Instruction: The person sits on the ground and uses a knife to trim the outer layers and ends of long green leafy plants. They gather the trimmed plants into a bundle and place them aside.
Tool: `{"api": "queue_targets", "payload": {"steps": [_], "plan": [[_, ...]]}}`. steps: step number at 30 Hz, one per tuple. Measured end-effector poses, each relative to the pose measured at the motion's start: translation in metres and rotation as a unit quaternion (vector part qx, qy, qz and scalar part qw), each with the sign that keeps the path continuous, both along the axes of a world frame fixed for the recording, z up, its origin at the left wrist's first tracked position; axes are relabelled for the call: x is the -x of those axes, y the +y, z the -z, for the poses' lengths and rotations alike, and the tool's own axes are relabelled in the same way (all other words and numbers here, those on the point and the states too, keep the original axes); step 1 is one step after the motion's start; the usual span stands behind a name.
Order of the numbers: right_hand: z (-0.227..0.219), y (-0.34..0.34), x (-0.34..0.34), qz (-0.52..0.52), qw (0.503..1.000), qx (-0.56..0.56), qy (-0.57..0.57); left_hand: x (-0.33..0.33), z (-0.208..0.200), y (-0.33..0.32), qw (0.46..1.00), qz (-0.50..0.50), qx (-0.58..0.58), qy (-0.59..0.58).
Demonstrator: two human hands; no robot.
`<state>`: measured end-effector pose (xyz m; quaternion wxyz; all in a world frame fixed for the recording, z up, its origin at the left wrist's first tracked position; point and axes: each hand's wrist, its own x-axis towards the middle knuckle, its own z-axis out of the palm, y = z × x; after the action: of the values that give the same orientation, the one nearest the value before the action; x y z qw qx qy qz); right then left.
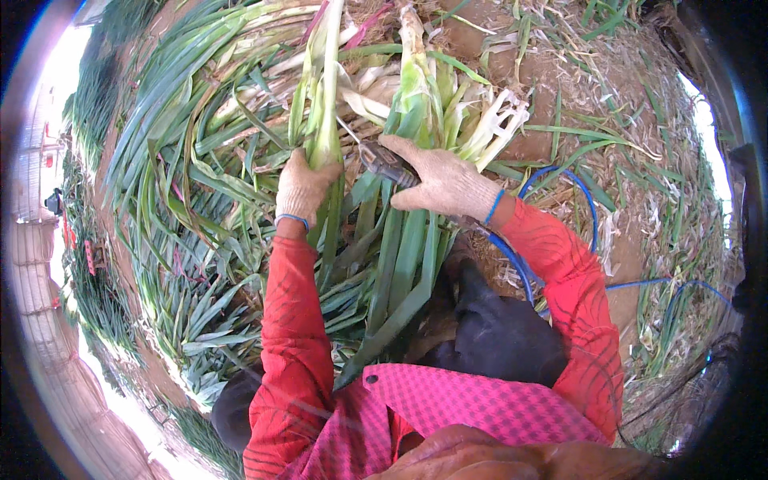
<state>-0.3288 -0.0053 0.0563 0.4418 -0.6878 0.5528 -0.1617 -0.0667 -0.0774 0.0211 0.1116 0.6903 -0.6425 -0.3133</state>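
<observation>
My left hand [306, 190], in a pale knit glove with a blue band at the wrist, is closed around a green onion [326, 96]. Its pale stalk points away from me, and the leaves trail back below the hand. In my gloved right hand [444, 180] is a grey air blow gun [386, 163], its thin metal nozzle angled toward the held stalk. The palm hides part of the gun. Another thick green onion [414, 88] lies just beyond that hand, its long leaves running toward my lap.
A large heap of green onions [200, 152] spreads across the left and middle. A blue air hose [594, 210] loops over the ground at the right. Peeled skins and leaf scraps [616, 104] litter the soil. My dark-clad knee [508, 336] rises beside the leaves.
</observation>
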Motion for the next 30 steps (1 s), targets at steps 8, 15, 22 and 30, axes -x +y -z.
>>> {"api": "queue_targets", "payload": {"steps": [8,15,22,30], "plan": [[0.002,-0.082,0.009,0.066,0.991,0.097,0.058,0.006,-0.008,0.011,0.997,-0.003,-0.052,0.049],[0.003,-0.156,0.010,0.101,0.986,0.073,0.112,0.008,-0.015,0.021,0.988,-0.010,-0.105,0.113],[0.013,-0.178,0.003,0.154,0.980,0.108,0.067,0.005,-0.005,0.026,0.980,-0.009,-0.120,0.157],[0.024,-0.164,0.024,0.155,0.980,0.113,0.054,0.007,0.020,0.035,0.962,-0.033,-0.151,0.224]]}}
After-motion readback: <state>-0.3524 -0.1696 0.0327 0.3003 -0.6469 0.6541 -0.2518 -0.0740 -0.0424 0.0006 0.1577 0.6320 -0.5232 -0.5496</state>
